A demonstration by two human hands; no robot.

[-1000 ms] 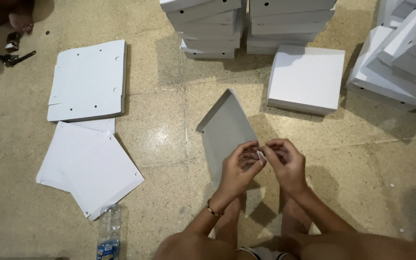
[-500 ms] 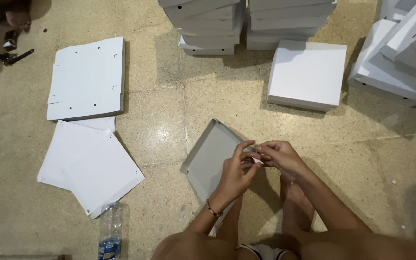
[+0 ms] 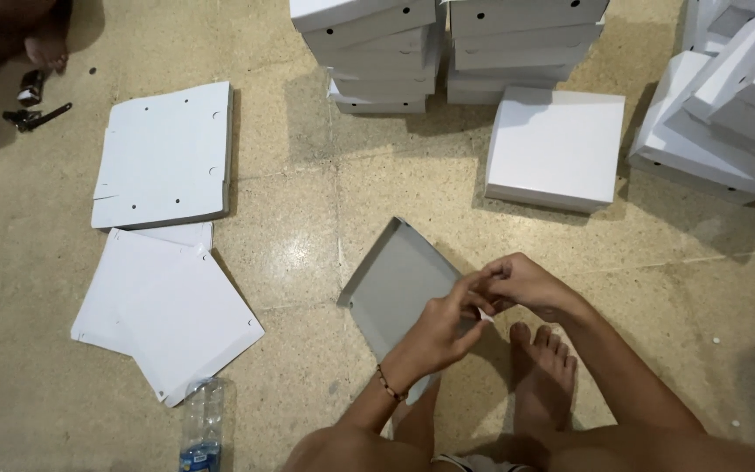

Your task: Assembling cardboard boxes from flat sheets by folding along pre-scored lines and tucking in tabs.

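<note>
Stacks of white boxes [image 3: 447,52] stand along the far floor, flat white sheets [image 3: 163,153] lying to the left. A grey folded box tray [image 3: 391,284] sits tilted before the feet, its right edge pinched by the left hand [image 3: 443,328] and right hand [image 3: 522,284], fingers closed on it.

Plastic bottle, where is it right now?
Head view, bottom edge left of centre: the clear plastic bottle lies on the floor just below the lower corner of the flat white cardboard sheets, left of the person's left hand.

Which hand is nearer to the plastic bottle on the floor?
Left. The left hand is closer to the plastic bottle; the right hand lies farther right and higher.
</note>
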